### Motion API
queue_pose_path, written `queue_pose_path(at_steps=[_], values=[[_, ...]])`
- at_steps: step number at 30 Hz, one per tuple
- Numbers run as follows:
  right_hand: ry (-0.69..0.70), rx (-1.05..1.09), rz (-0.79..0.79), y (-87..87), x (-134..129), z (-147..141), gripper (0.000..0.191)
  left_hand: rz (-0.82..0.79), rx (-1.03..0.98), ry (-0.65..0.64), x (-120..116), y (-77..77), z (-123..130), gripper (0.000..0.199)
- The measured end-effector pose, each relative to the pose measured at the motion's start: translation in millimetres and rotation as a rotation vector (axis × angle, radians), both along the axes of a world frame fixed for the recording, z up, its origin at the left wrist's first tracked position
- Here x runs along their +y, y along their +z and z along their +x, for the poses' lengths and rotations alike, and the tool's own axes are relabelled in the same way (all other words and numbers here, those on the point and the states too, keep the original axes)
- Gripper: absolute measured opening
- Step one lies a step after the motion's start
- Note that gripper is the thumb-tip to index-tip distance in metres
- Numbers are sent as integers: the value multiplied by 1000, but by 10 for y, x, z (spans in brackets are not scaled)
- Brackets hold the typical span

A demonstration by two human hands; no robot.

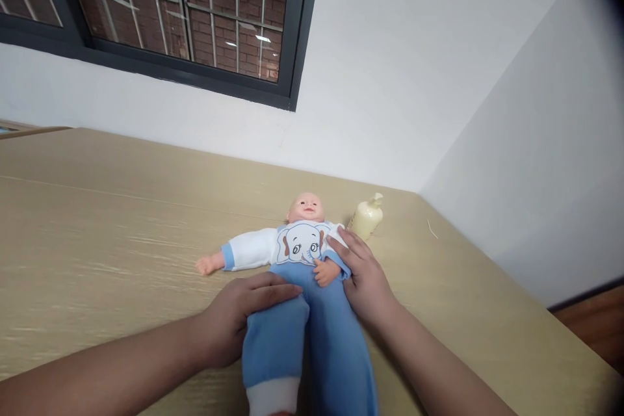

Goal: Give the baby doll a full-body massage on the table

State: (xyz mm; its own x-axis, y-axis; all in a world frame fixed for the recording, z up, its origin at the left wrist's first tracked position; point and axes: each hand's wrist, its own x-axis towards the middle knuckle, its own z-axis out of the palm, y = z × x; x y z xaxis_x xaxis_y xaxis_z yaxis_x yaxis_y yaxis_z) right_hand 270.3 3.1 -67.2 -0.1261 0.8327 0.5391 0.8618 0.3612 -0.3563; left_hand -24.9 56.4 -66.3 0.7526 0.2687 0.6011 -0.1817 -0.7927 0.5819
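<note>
A baby doll (pixel 309 286) lies on its back on the table, head away from me. It wears a white top with an elephant face and light blue trousers. My left hand (pixel 244 309) is wrapped round the upper part of the leg on the left, its fingers across the trousers. On the other side, my right hand (pixel 363 273) grips the doll's bent arm at the white sleeve, by the body. The other doll arm stretches out to the left on the table. The feet are not clearly visible at the bottom edge.
A pale yellow pump bottle (pixel 366 218) stands just beyond my right hand, near the doll's head. The wooden table (pixel 121 221) meets a white wall (pixel 390 65) with a barred, dark-framed window (pixel 195 13). A thin pale strip (pixel 431 229) lies at the right.
</note>
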Motion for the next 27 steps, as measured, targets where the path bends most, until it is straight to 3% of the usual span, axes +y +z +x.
queue_pose_path(at_steps=[3,8,14,17,23,27], values=[[-28,171,-21,-46,0,17,86,64,17,11,-16,10,-32,59],[-55,642,-90,-45,49,47,54,235,72,59,-74,33,-77,63],[-102,1247,-190,-78,170,259,48,508,139,182,-94,-52,-129,59],[-89,1606,-343,-140,225,435,40,571,147,202,-84,-90,-143,52],[-91,1688,-547,-158,260,599,31,650,196,221,-113,-91,-106,48],[-55,1657,-501,-145,250,510,32,613,191,205,-115,-89,-97,48]])
